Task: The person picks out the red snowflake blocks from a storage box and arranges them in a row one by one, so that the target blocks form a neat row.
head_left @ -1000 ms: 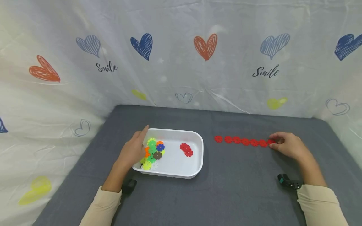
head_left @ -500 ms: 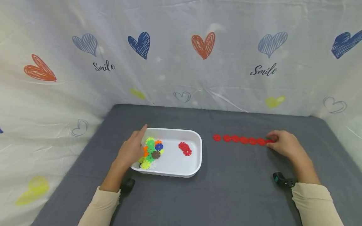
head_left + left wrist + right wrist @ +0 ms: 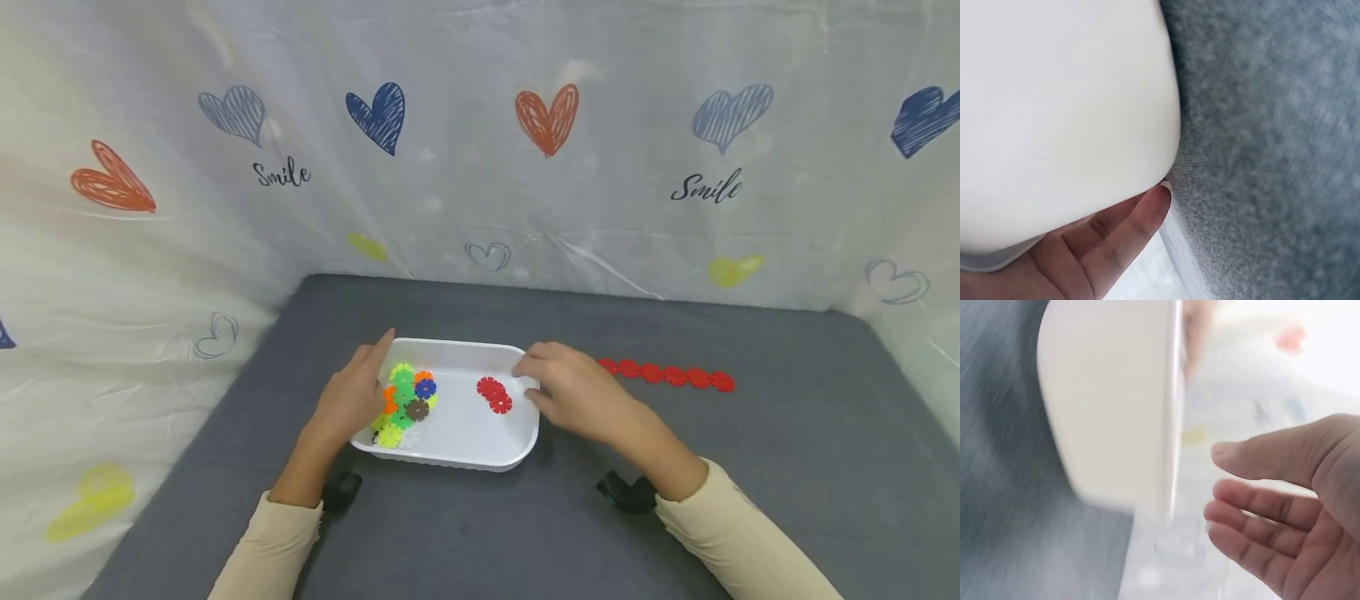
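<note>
My left hand (image 3: pixel 349 402) grips the left side of a white plastic tray (image 3: pixel 457 460). In the left wrist view its fingers (image 3: pixel 1125 240) lie against the tray's outer wall (image 3: pixel 1072 112). My right hand (image 3: pixel 581 392) reaches over the tray's right rim, close to a small group of red notched discs (image 3: pixel 495 395). In the right wrist view, thumb and fingers (image 3: pixel 1254 544) are apart with nothing between them. A row of red notched discs (image 3: pixel 675 377) lies on the grey cloth; my right hand hides its left end.
Several green, yellow, orange, blue and brown notched discs (image 3: pixel 417 409) lie in the tray's left part. A grey cloth (image 3: pixel 480 542) covers the table. Behind it hangs a pale curtain (image 3: pixel 622 167) printed with hearts. Dark bands with devices (image 3: pixel 628 493) show at both wrists.
The right hand has left the right end of the red disc row and moved left to the tray. A disc stays at that end. My left hand keeps its place on the tray.
</note>
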`<state>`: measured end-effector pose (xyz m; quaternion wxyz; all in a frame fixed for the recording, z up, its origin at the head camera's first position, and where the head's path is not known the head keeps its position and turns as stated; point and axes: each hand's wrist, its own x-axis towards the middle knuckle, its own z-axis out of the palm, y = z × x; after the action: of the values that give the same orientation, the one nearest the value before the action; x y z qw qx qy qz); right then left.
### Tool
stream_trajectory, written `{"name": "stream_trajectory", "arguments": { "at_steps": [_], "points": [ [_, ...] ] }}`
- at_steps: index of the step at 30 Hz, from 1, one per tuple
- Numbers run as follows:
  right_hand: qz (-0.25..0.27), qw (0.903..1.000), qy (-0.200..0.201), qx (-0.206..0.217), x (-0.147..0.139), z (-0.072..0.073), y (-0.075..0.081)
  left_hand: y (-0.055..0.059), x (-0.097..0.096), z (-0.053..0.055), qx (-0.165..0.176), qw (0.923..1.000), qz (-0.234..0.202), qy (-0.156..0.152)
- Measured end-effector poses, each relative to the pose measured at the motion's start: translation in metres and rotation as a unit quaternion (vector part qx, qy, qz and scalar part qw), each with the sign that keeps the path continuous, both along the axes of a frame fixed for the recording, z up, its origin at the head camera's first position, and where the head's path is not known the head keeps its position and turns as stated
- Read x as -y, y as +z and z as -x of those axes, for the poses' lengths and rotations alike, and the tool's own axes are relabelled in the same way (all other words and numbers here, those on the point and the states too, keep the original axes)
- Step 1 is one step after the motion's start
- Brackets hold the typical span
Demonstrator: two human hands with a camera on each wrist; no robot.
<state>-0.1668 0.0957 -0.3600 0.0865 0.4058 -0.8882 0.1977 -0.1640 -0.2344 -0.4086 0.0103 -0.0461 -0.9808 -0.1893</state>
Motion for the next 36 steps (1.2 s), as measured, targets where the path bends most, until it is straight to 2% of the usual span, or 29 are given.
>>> {"name": "stream_trajectory", "arguments": {
  "at_steps": [2,4,8,10,11,14,20,23,28,33,36],
  "points": [
    [-0.045,0.9984,0.034,-0.011,0.022,0.001,-0.002,0.0,0.0,0.0,-0.002,1.0,0.002,0.0],
    [-0.113,0.992,0.049,-0.026,0.041,0.003,-0.006,-0.001,0.001,0.0,-0.005,1.0,0.002,-0.001],
    [-0.256,0.9644,0.035,-0.056,0.069,0.005,-0.02,-0.002,0.0,0.0,-0.009,1.0,0.003,-0.001],
    [-0.296,0.9531,0.023,-0.056,0.077,0.004,-0.027,-0.003,0.0,0.0,-0.008,1.0,0.005,0.0],
    [-0.305,0.9507,0.017,-0.056,0.08,0.004,-0.03,-0.003,0.0,0.0,-0.008,1.0,0.006,-0.001],
    [-0.295,0.953,0.004,-0.067,0.084,0.002,-0.039,-0.004,-0.001,-0.001,-0.005,1.0,0.007,-0.002],
    [-0.243,0.9573,0.0,-0.157,0.077,0.001,-0.046,-0.002,-0.001,0.0,-0.008,0.9999,0.006,-0.004],
    [-0.229,0.9573,0.006,-0.177,0.075,0.002,-0.048,-0.002,0.0,0.0,-0.003,1.0,0.005,-0.002],
    [-0.23,0.9577,0.01,-0.173,0.073,0.002,-0.048,-0.004,0.0,0.0,-0.004,1.0,0.002,-0.004],
    [-0.233,0.964,0.012,-0.128,0.07,0.005,-0.044,-0.003,0.0,-0.001,-0.009,0.9999,0.005,-0.006],
    [-0.217,0.9706,0.003,-0.105,0.068,0.007,-0.04,-0.001,-0.001,-0.001,-0.006,1.0,0.006,-0.002]
  ]
}}
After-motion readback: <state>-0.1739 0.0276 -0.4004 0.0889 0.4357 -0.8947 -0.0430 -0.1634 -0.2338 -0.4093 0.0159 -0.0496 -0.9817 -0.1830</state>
